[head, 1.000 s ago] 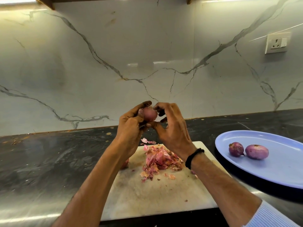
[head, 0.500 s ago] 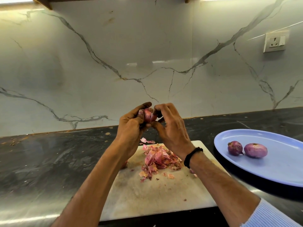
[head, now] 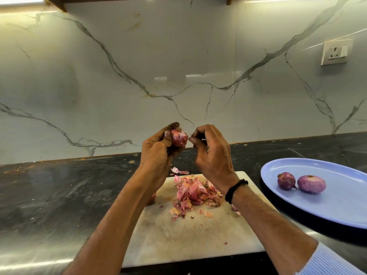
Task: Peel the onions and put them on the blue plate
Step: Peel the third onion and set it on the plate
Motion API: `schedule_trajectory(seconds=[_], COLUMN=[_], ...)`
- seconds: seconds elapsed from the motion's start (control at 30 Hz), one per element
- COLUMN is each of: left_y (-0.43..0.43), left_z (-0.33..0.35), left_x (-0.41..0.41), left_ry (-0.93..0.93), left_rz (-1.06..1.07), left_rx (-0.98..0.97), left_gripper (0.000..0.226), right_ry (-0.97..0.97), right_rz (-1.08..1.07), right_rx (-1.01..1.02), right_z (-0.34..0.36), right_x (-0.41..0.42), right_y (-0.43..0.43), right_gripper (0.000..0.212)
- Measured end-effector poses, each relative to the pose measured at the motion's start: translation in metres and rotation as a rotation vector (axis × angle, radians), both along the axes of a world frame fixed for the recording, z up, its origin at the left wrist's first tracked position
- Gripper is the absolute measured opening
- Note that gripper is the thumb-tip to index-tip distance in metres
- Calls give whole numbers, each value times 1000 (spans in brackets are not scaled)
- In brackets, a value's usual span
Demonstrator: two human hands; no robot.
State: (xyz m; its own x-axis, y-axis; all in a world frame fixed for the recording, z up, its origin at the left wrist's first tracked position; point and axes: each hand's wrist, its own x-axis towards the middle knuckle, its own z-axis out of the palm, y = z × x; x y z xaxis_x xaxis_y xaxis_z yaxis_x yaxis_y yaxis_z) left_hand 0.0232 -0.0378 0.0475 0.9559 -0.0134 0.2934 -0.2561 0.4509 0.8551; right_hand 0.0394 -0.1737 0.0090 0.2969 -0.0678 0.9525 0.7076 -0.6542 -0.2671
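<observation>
Left hand is wrapped round a red onion, held up in the air above the far edge of the cutting board, root tuft on top. Right hand is curled just beside it, thumb and forefinger pinched together. Whether a sliver of skin is caught between them can't be told, it's too small.

Two are already parked on the blue plate: a small peeled onion right next to a larger peeled onion.

What could get botched: the onion is gripped from below, so it could probably be popped loose by a hard tug and sent rolling across the bench. Scraps could also be dropped wide of the peel pile.

Room-wise, the plate's left rim is set just beside the board's right edge. Lots of bare plate is left on the near side, so only a short carry is needed.
</observation>
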Motion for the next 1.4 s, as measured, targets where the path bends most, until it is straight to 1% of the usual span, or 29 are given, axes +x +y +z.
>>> schedule_trajectory(seconds=[0.1, 0.23, 0.43, 0.7, 0.8, 0.93, 1.13, 1.27, 1.37, 1.4], left_y=[0, 0, 1, 1, 0, 0, 0, 3, 4, 4], left_z=[0, -1, -3, -6, -7, -7, -5, -1, -1, -1], left_x=[1, 1, 3, 6, 7, 8, 7, 7, 6, 5], left_ry=[10, 21, 25, 9, -1, 13, 35, 84, 85, 79], left_rz=[6, 10, 10, 18, 21, 12, 31, 53, 49, 49], left_rx=[3, 26, 31, 99, 109, 79, 33, -15, -17, -7], left_gripper=[25, 23, 21, 30, 29, 27, 25, 20, 24, 27], right_ry=[-2, 17, 38, 52, 47, 31, 57, 35, 47, 41], right_rz=[-19, 7, 0, -42, -43, -45, -55, -57, -66, -65], right_rx=[-13, -32, -98, -123, -143, -179, -127, -85, -90, -88], right_z=[-1, 0, 0, -1, -1, -3, -3, -2, -1, -1], right_x=[0, -3, -3, -2, -1, 0, -2, -4, -6, -6], right_y=[-2, 0, 1, -2, -3, -1, -2, -2, -3, -2], right_gripper=[10, 29, 35, 31, 29, 15, 13, 18, 38, 39])
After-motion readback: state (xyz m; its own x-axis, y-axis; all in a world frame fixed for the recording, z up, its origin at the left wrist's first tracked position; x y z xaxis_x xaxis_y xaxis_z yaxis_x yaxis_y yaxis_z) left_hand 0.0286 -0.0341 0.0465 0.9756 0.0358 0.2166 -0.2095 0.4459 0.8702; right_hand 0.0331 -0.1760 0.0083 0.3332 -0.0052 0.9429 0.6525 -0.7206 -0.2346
